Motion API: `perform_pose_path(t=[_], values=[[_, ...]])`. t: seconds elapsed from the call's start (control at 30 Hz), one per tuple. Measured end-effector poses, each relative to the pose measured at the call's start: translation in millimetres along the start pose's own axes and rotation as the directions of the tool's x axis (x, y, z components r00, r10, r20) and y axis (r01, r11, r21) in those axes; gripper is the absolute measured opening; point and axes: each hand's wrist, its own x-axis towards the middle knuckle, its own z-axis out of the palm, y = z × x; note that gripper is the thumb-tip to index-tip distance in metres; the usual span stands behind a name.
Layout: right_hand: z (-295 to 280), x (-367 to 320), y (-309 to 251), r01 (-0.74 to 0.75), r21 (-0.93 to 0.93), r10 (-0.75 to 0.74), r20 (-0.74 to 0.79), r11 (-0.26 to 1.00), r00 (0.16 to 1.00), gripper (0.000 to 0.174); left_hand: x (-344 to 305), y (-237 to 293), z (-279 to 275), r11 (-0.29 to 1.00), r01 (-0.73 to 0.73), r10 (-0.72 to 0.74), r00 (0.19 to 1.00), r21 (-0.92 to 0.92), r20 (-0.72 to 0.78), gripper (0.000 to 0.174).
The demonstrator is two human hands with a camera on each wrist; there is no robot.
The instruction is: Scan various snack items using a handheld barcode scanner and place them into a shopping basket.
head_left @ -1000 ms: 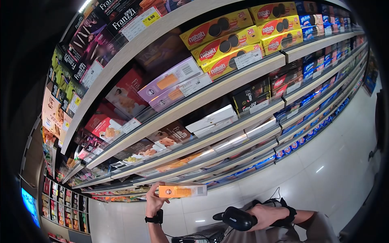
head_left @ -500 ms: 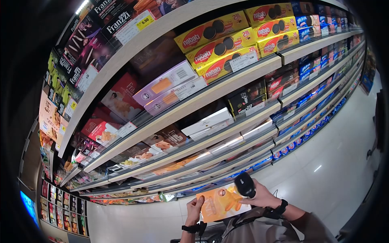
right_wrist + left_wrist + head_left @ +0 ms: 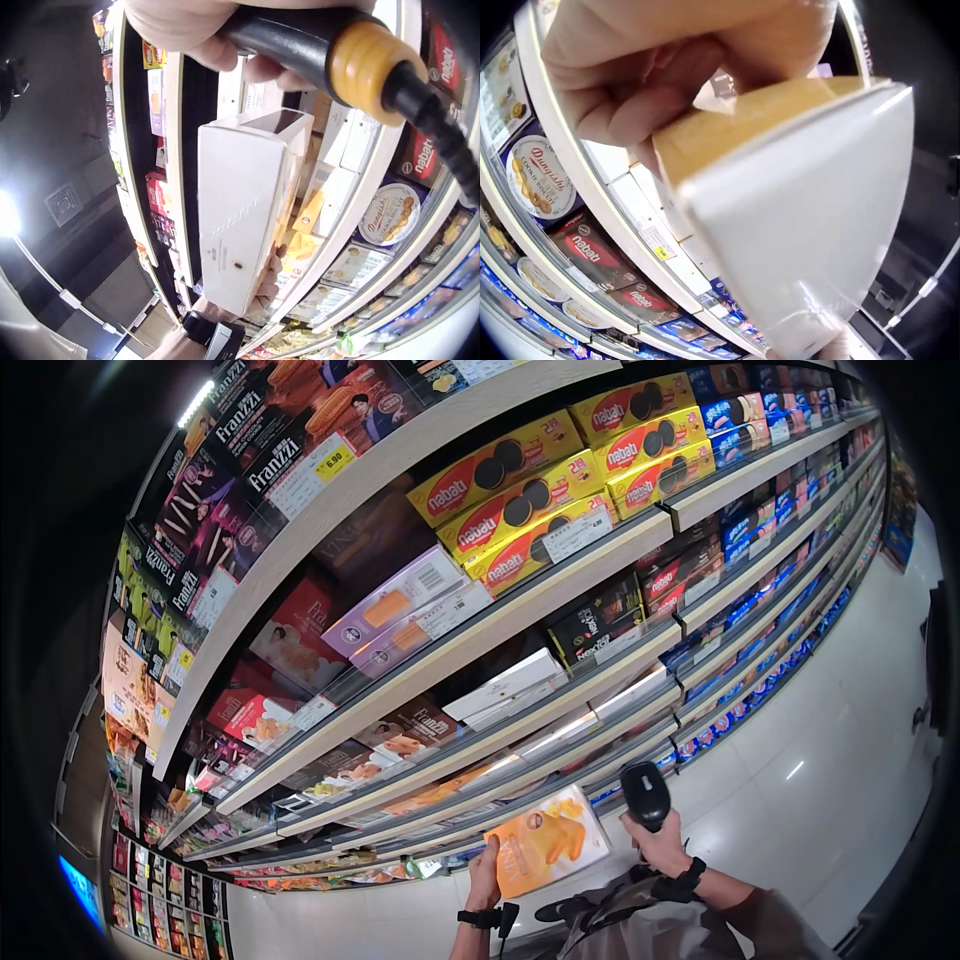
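My left hand (image 3: pixel 484 877) grips the left end of an orange and white biscuit box (image 3: pixel 548 840), its printed front turned up in the head view. The left wrist view shows the box's plain white side (image 3: pixel 802 202), with fingers curled at its orange edge. To the right of the box, my right hand (image 3: pixel 656 844) holds a black handheld barcode scanner (image 3: pixel 645 794), its head pointing up and away. In the right wrist view the scanner's handle (image 3: pixel 289 36) ends in a yellow collar (image 3: pixel 371 67) with a coiled black cord. A gap separates right hand and box.
Long store shelves (image 3: pixel 480 630) slant across the head view, stocked with yellow Nabati boxes (image 3: pixel 520 510), lilac boxes (image 3: pixel 400 600) and dark Franzzi boxes (image 3: pixel 410 725). A pale tiled floor (image 3: pixel 770 790) runs along the right. A lit screen (image 3: pixel 80 890) stands at the lower left.
The box was turned from its narrow side to its broad front. My right hand raised the scanner from low down, met the box's right end, then moved away to the right.
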Motion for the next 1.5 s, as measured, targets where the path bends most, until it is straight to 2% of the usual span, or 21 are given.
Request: perform_pose_path(t=[0.07, 0.2, 0.27, 0.33, 0.43, 0.5, 0.6, 0.63, 0.67, 0.7, 0.73, 0.83, 0.9, 1.0, 1.03, 1.07, 1.13, 1.17, 1.33, 1.43, 1.5], values=[[-1, 4, -6, 0.008, 0.031, -0.005, -0.111, 0.999, 0.994, 0.022, 8, 2, 2, 0.998, -0.011, 0.013, 0.999, -0.063, 0.029, 0.051], [-2, 9, -9, -0.113, -0.002, 0.113, 0.058, 0.994, 0.992, 0.023, 6, 13, 20, 0.997, -0.005, 0.009, 0.999, -0.082, 0.046, 0.052], [-1, 9, -17, -0.285, 0.125, 0.238, 0.297, 0.95, 0.925, 0.025, 13, 8, 22, 0.999, 0.019, -0.021, 0.998, 0.036, 0.06, 0.053], [-1, 16, -14, -0.331, 0.183, 0.259, 0.33, 0.926, 0.908, 0.027, 15, 8, 21, 0.999, 0.023, -0.026, 0.996, 0.029, 0.086, 0.053], [0, 19, -14, -0.345, 0.148, 0.285, 0.32, 0.927, 0.903, 0.026, 15, 0, 9, 0.996, -0.013, 0.001, 0.993, 0.093, 0.121, 0.053], [-2, 18, -20, -0.36, 0.086, 0.297, 0.405, 0.929, 0.865, 0.024, 14, -1, 7, 0.994, -0.023, 0.009, 0.992, 0.109, 0.126, 0.053], [4, 25, -10, -0.405, 0.162, 0.338, 0.326, 0.9, 0.883, 0.022, 28, -12, -10, 0.982, -0.004, -0.025, 0.988, 0.191, 0.151, 0.054], [5, 29, -9, -0.402, 0.161, 0.334, 0.33, 0.902, 0.883, 0.022, 27, -19, -11, 0.977, -0.033, -0.019, 0.971, 0.212, 0.238, 0.055], [7, 32, -9, -0.427, 0.181, 0.384, 0.231, 0.886, 0.894, 0.021, 18, -16, -5, 0.971, -0.064, -0.014, 0.946, 0.23, 0.323, 0.056], [8, 36, -9, -0.45, 0.204, 0.432, 0.129, 0.869, 0.893, 0.02, -9, -2, 8, 0.97, 0.03, -0.102, 0.952, 0.242, 0.29, 0.062], [9, 37, -7, -0.449, 0.201, 0.43, 0.134, 0.871, 0.893, 0.02, -21, 6, 15, 0.953, 0.133, -0.224, 0.915, 0.274, 0.336, 0.062], [12, 44, 5, -0.376, 0.179, 0.366, 0.087, 0.909, 0.927, 0.017, -11, -6, 20, 0.971, 0.177, -0.221, 0.923, 0.163, 0.316, 0.047], [15, 53, 12, -0.329, 0.258, 0.294, 0.164, 0.908, 0.941, 0.018, 8, -8, 24, 0.99, 0.14, -0.131, 0.965, -0.022, 0.226, 0.031], [19, 65, 15, -0.333, 0.283, 0.266, 0.248, 0.9, 0.931, 0.019, 17, 5, 34, 0.971, 0.1, -0.039, 0.961, -0.216, 0.272, 0.03], [20, 67, 14, -0.319, 0.31, 0.244, 0.258, 0.896, 0.935, 0.022, 20, 13, 43, 0.971, 0.042, -0.003, 0.987, -0.234, 0.161, 0.02], [18, 68, 13, -0.308, 0.315, 0.236, 0.249, 0.897, 0.94, 0.022, 32, 8, 37, 0.973, 0.039, 0.001, 0.985, -0.229, 0.173, 0.02], [14, 66, 15, -0.342, 0.315, 0.241, 0.318, 0.885, 0.917, 0.028, 62, -3, 16, 0.915, -0.086, 0.176, 0.964, -0.393, 0.199, 0.022], [12, 65, 16, -0.359, 0.317, 0.243, 0.351, 0.878, 0.904, 0.031, 56, 9, 21, 0.906, -0.146, 0.197, 0.976, -0.398, 0.092, 0.028], [-19, 65, 35, -0.407, 0.302, 0.319, 0.302, 0.862, 0.898, 0.033, 98, 24, -11, 0.842, -0.251, 0.245, 0.967, -0.477, -0.077, 0.019], [-42, 57, 31, -0.392, 0.335, 0.331, 0.226, 0.857, 0.916, 0.032, 136, 30, -19, 0.815, -0.25, 0.242, 0.967, -0.523, -0.086, 0.026], [-47, 51, 28, -0.408, 0.36, 0.355, 0.205, 0.839, 0.912, 0.032, 160, 40, -34, 0.869, -0.22, 0.208, 0.975, -0.442, -0.076, 0.041]])
